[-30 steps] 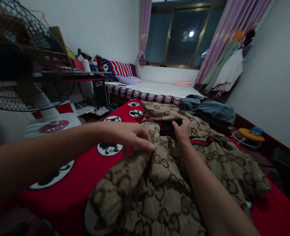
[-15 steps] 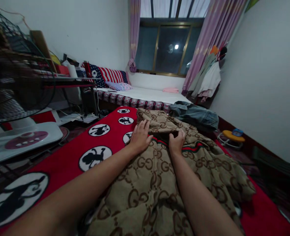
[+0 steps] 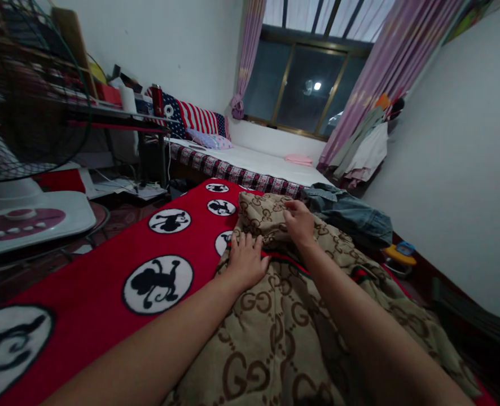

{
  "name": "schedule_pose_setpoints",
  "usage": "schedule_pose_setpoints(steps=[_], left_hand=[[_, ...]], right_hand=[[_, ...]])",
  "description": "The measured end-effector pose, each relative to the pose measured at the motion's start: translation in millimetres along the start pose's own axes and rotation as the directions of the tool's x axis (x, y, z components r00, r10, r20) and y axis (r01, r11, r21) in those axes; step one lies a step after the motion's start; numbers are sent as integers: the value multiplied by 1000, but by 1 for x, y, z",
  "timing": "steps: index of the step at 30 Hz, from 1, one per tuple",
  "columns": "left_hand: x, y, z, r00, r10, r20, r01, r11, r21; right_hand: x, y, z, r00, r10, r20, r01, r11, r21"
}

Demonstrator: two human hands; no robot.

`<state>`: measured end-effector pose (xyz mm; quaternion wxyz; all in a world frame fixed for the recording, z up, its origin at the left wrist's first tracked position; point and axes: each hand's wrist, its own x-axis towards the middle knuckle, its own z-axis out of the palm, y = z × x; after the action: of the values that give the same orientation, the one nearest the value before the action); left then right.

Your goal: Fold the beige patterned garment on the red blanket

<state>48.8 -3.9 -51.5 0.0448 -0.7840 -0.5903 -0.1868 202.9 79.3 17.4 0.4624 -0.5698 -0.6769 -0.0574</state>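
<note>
Tan quilted jacket (image 3: 275, 321), likely soft, bulky and limp, lies along the right edge of the red blanket (image 3: 106, 265); left hand (image 3: 246, 260) presses flat, fingers spread and empty, right hand (image 3: 299, 223) has its fingers pinched on a fold, and the trimmed hem looks like the firmest grip.

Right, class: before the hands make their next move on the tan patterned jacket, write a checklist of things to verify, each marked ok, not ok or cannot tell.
1. Left hand lies flat on the tan jacket: ok.
2. Right hand has fingers curled on a fold at the jacket's far end: ok.
3. Jacket lies smooth: not ok, bunched around the right hand.
4. Jacket wholly on the red blanket: cannot tell, the right arm hides part.
5. Denim garment lies apart from the jacket: cannot tell.
6. Fan stands apart from both hands: ok.
</note>
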Motion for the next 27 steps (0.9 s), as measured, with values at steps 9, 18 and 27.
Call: schedule_pose_setpoints(steps=[9, 18, 27], left_hand=[[0, 1, -2, 999, -34, 11, 35, 997, -62], [0, 3, -3, 999, -43, 10, 44, 987, -154], [1, 3, -3, 998, -37, 54, 44, 989, -142]], right_hand=[[47, 6, 64, 894, -136, 426, 176, 983, -55], [31, 47, 56, 982, 157, 107, -85, 866, -493], [65, -17, 84, 992, 94, 86, -51, 911, -410]])
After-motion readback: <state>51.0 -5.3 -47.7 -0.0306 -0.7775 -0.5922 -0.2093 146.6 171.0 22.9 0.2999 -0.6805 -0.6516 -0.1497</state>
